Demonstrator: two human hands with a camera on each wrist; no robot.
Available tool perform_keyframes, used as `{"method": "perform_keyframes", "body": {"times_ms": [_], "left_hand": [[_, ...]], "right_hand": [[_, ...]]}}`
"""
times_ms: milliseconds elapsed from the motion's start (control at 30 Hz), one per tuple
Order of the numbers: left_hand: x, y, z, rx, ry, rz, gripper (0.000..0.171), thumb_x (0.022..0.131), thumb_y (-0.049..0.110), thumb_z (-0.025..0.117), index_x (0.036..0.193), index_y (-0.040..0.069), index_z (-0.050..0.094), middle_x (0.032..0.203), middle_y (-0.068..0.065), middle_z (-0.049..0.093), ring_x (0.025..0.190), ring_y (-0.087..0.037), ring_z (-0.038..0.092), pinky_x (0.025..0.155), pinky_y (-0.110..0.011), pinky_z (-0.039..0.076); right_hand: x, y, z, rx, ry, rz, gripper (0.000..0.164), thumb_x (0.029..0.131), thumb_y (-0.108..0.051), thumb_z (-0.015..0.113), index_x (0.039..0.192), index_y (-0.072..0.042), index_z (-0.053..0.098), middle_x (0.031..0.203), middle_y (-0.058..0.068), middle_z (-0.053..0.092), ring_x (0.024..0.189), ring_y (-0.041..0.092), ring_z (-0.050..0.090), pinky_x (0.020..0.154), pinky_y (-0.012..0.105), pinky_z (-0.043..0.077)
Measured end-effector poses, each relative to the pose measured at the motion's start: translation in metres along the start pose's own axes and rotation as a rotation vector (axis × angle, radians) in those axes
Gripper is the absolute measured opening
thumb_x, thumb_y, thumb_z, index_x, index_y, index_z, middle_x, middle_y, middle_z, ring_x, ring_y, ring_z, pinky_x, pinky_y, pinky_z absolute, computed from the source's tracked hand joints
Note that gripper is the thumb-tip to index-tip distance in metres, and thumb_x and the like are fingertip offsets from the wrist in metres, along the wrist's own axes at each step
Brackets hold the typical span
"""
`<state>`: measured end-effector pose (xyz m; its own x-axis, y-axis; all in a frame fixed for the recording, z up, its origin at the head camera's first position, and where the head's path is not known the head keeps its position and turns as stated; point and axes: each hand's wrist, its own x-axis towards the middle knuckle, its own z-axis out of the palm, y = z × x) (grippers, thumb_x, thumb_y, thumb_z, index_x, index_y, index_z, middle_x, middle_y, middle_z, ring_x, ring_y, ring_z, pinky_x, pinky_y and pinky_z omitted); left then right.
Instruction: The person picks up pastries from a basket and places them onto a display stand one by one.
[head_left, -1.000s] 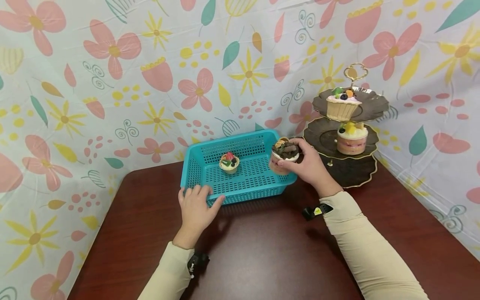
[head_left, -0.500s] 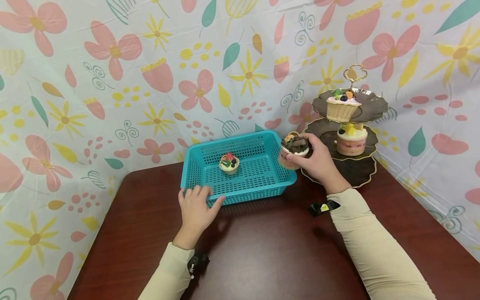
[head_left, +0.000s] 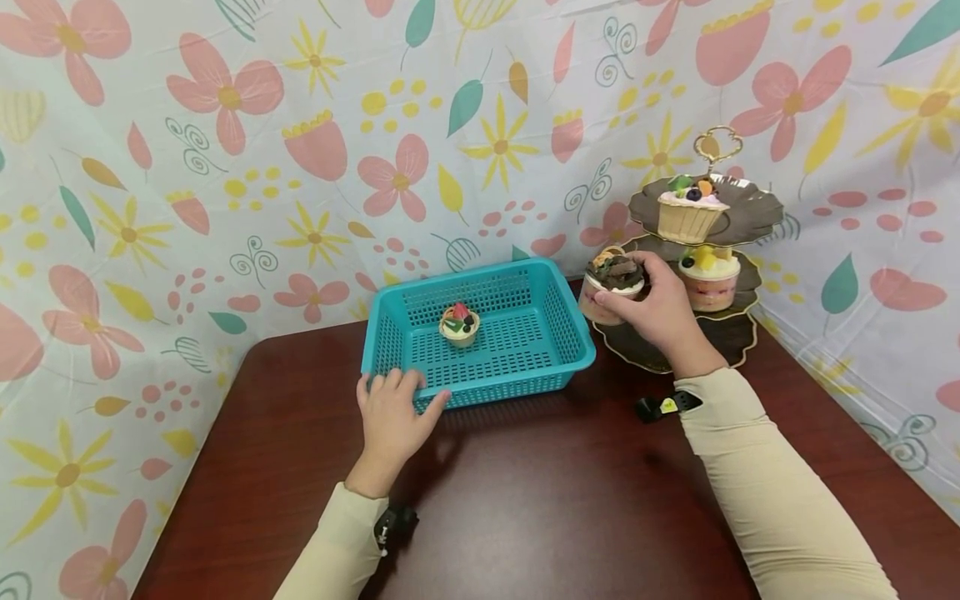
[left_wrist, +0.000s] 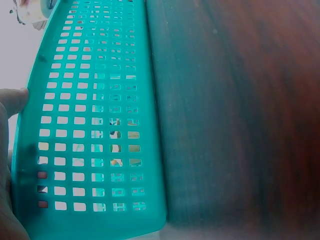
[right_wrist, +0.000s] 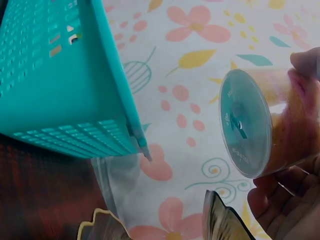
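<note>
My right hand (head_left: 667, 312) grips a clear dessert cup (head_left: 597, 302) with chocolate pieces on white cream. The cup is held up between the basket's right end and the tiered stand. In the right wrist view the cup (right_wrist: 277, 120) shows its transparent bottom, with fingers (right_wrist: 280, 205) round its side. My left hand (head_left: 390, 421) holds the near left rim of the turquoise plastic basket (head_left: 487, 389), fingers over the edge. The left wrist view shows the thumb on the rim of the basket's perforated wall (left_wrist: 152, 125). A small fruit tart (head_left: 459, 327) lies inside the basket.
To the right stands a dark tiered stand (head_left: 750, 208) with gold edges and a gold handle. Its top plate bears a cupcake (head_left: 688, 218); a fruit-topped dessert cup (head_left: 708, 287) sits on the middle plate. Behind the brown table (head_left: 525, 492) hangs a floral cloth (head_left: 300, 167).
My right hand has carried the chocolate-topped dessert cup rightward, from above the basket's right end to the stand's left side. The left hand and basket have stayed in place.
</note>
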<state>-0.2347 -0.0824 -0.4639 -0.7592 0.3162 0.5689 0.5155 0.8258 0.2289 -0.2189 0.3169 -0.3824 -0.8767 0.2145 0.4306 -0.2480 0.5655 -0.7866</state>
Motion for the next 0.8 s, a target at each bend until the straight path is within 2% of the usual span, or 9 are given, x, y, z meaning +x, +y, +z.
{"method": "perform_keyframes", "body": {"times_ms": [100,267,333,567,800], "left_hand": [[0.000,0.000,0.000,0.001,0.006,0.005,0.042,0.091,0.055,0.067,0.091,0.014,0.060,0.083,-0.004,0.056,0.082,-0.030,0.052,0.107,-0.071,0.024],[0.000,-0.002,0.001,0.004,0.008,0.006,0.042,0.090,0.055,0.067,0.091,0.014,0.060,0.083,-0.004,0.056,0.082,-0.030,0.052,0.107,-0.071,0.024],[0.000,-0.002,0.002,0.005,0.007,0.007,0.042,0.090,0.056,0.067,0.091,0.014,0.060,0.083,-0.004,0.057,0.083,-0.030,0.053,0.107,-0.071,0.024],[0.000,-0.003,0.002,0.007,0.013,0.008,0.043,0.089,0.056,0.068,0.091,0.014,0.060,0.083,-0.004,0.057,0.083,-0.030,0.053,0.107,-0.071,0.023],[0.000,-0.002,0.003,0.009,0.012,0.004,0.044,0.089,0.057,0.068,0.092,0.014,0.061,0.083,-0.004,0.057,0.083,-0.030,0.053,0.107,-0.071,0.023]], "right_hand": [[0.002,0.001,-0.005,-0.001,0.013,0.030,0.066,0.085,-0.029,0.081,0.138,-0.003,0.051,0.130,0.018,0.057,0.111,0.027,0.055,0.082,0.023,0.044],[0.004,0.004,-0.011,-0.013,0.043,0.056,0.070,0.085,-0.031,0.081,0.139,0.000,0.051,0.133,0.022,0.055,0.120,0.035,0.053,0.096,0.047,0.042],[0.004,0.005,-0.013,-0.014,0.050,0.067,0.070,0.085,-0.031,0.081,0.139,0.001,0.050,0.133,0.023,0.054,0.122,0.037,0.051,0.098,0.052,0.041],[0.005,0.008,-0.019,-0.044,0.057,0.122,0.075,0.088,-0.040,0.077,0.144,0.000,0.046,0.135,0.025,0.053,0.123,0.039,0.050,0.099,0.057,0.040],[0.006,0.013,-0.022,-0.074,0.090,0.095,0.076,0.086,-0.038,0.080,0.144,-0.002,0.048,0.136,0.025,0.054,0.124,0.039,0.050,0.102,0.058,0.039]]}}
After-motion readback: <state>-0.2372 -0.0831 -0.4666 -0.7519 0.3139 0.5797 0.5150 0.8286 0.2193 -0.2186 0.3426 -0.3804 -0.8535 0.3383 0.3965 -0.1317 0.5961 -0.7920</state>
